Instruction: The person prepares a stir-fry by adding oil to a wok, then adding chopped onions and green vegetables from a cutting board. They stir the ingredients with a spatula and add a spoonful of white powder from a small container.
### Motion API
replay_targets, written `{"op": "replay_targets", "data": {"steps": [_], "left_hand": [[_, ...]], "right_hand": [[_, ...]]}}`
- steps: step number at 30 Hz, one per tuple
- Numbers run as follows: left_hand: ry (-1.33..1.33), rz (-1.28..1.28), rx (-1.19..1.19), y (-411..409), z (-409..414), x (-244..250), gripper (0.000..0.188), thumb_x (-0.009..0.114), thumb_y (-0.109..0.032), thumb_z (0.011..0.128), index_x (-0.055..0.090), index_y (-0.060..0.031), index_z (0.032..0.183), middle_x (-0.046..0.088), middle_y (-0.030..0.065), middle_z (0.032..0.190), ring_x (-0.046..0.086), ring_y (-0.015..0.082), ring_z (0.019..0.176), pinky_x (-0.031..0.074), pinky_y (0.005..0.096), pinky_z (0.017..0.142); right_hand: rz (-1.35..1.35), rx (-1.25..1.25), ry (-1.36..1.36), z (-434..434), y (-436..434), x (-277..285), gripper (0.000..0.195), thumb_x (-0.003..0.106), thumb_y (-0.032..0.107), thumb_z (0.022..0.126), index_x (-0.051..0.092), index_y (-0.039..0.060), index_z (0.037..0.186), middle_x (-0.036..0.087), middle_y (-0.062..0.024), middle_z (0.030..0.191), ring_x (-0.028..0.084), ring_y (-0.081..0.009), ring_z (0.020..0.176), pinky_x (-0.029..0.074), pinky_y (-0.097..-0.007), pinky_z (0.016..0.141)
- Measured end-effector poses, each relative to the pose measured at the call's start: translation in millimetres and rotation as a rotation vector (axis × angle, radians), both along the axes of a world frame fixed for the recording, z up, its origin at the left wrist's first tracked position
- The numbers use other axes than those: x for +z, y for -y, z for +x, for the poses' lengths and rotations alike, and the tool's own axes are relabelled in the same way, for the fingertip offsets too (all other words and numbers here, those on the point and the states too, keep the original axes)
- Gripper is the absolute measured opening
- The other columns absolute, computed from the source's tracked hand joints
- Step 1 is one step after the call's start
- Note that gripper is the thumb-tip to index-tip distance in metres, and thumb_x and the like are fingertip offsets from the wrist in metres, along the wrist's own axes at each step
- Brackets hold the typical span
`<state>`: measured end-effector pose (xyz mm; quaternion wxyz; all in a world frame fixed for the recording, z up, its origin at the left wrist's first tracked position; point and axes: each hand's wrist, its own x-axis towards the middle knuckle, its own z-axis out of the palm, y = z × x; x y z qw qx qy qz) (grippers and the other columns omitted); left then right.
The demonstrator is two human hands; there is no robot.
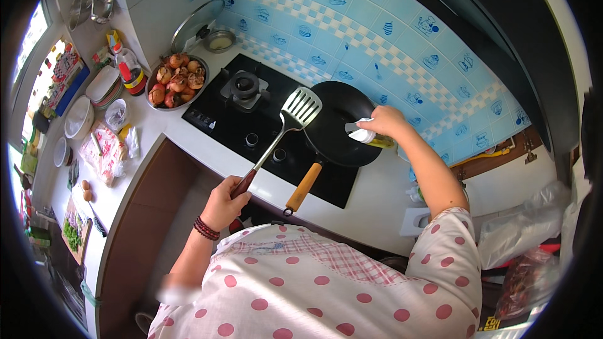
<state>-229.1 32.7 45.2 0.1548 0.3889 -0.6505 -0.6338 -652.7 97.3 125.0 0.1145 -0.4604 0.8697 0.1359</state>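
My left hand grips the dark red handle of a slotted metal spatula, its head raised above the cooktop. A black frying pan with a wooden handle sits on the right side of the black gas cooktop. Over the pan's right part, my right hand holds a bottle with a white top and yellowish liquid, tipped with its spout toward the pan. Whether liquid is flowing out cannot be made out. The left burner carries nothing.
A metal bowl of onions stands left of the cooktop, near a glass lid leaning on the wall. On the left counter are two eggs, a knife and a cutting board with chopped greens. Plastic bags lie at the right.
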Motion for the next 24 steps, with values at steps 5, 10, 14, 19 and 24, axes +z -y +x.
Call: {"op": "replay_targets", "data": {"steps": [5,10,14,19,24], "left_hand": [[-0.026,-0.013,0.048,0.5,15.1,-3.3,0.026,0.063,-0.013,0.082,0.055,0.0022,0.102,0.058,0.0037,0.072,0.051,0.0082,0.053,0.044,0.0232,0.049],[-0.029,-0.004,0.094,-2.4,22.4,1.2,0.020,0.060,-0.006,0.083,0.054,0.0013,0.101,0.054,0.0010,0.071,0.048,0.0065,0.053,0.040,0.0214,0.049],[-0.012,-0.031,0.126,-5.1,25.6,-1.4,0.023,0.062,-0.009,0.083,0.054,0.0021,0.101,0.056,0.0035,0.071,0.051,0.0084,0.052,0.042,0.0238,0.047],[-0.008,-0.023,0.175,-9.3,25.8,-3.1,0.024,0.062,-0.011,0.082,0.054,0.0024,0.101,0.057,0.0046,0.071,0.053,0.0087,0.052,0.044,0.0240,0.047],[-0.012,0.027,0.179,-10.9,16.3,7.6,0.020,0.060,-0.006,0.084,0.053,0.0019,0.100,0.052,0.0010,0.070,0.048,0.0066,0.053,0.039,0.0213,0.048]], "right_hand": [[-0.057,0.009,0.027,4.9,45.4,-8.5,0.057,0.063,0.057,0.071,0.071,0.0010,0.078,0.068,-0.0147,0.081,0.065,-0.0296,0.078,0.050,-0.0378,0.066],[-0.097,0.021,-0.003,-5.6,88.9,-10.4,0.060,0.061,0.058,0.072,0.070,0.0004,0.085,0.068,-0.0148,0.086,0.065,-0.0300,0.083,0.050,-0.0382,0.069],[-0.180,0.010,-0.061,-35.1,112.4,-10.9,0.061,0.062,0.060,0.070,0.069,0.0000,0.082,0.067,-0.0159,0.084,0.064,-0.0312,0.081,0.049,-0.0392,0.069],[-0.211,-0.043,-0.080,-65.9,121.2,-1.3,0.059,0.063,0.057,0.070,0.069,0.0009,0.085,0.067,-0.0180,0.089,0.065,-0.0321,0.084,0.049,-0.0395,0.071],[-0.296,-0.129,-0.127,-103.4,95.2,1.3,0.060,0.066,0.055,0.066,0.069,-0.0008,0.087,0.067,-0.0192,0.092,0.065,-0.0311,0.088,0.049,-0.0382,0.075]]}}
